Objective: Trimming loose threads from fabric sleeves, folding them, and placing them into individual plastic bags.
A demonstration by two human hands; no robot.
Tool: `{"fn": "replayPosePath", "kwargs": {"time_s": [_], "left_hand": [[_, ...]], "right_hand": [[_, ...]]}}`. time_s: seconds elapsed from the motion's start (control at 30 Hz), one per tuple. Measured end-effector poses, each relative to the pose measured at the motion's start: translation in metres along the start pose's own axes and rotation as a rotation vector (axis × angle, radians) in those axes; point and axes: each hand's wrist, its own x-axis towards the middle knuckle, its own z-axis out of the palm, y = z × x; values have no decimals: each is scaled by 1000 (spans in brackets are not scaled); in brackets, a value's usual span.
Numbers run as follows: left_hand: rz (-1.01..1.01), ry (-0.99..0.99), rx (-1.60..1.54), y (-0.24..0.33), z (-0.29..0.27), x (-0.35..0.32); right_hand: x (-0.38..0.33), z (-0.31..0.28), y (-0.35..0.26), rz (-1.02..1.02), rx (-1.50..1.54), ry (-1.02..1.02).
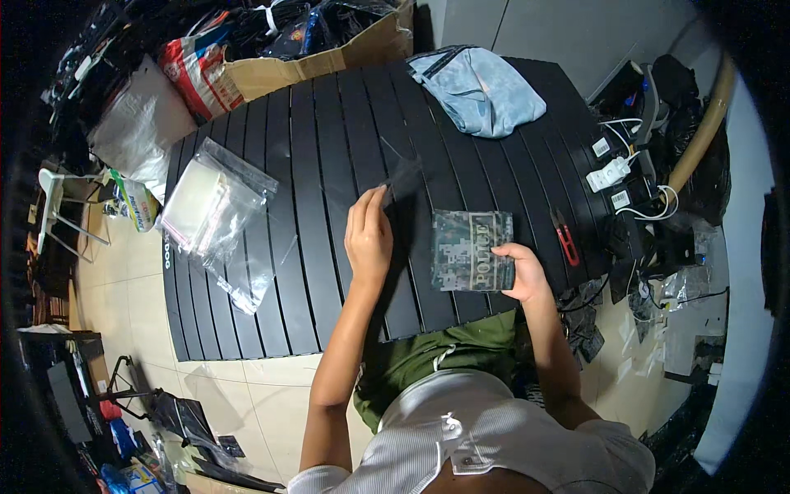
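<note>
My right hand [525, 273] grips the right edge of a flat, square camouflage-patterned piece [454, 255], with the thumb on top and the other fingers underneath. A lettered band runs up its face. Whether it is a wallet or folded cloth I cannot tell. To its left, my left hand [369, 239] has its fingers closed together at the lower edge of a thin clear plastic bag [403, 177], which is hard to see against the black table. The bag and the camouflage piece are apart.
The black slatted table [313, 165] carries a stack of clear plastic bags [202, 206] at left, a light-blue denim piece [485, 90] at the far side and red thread snips [565, 239] at right. Beyond stands a cardboard box [329, 62]; white power plugs [609, 174] lie at the right edge.
</note>
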Motion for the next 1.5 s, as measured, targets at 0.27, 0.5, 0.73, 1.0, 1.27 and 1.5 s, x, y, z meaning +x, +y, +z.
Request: {"fn": "replayPosePath", "kwargs": {"time_s": [0.27, 0.5, 0.73, 1.0, 1.27, 1.5], "left_hand": [[99, -25, 17, 1, 0, -2], [194, -131, 107, 11, -7, -6], [289, -221, 61, 15, -22, -7], [411, -321, 142, 18, -29, -11], [335, -462, 31, 28, -33, -16], [109, -585, -206, 44, -38, -22]], "right_hand": [[-2, 30, -6, 66, 26, -145], [20, 67, -6, 76, 18, -204], [31, 65, -14, 13, -64, -147], [42, 57, -30, 127, -128, -208], [52, 54, -7, -18, 58, -171], [52, 55, 8, -90, 114, -128]]}}
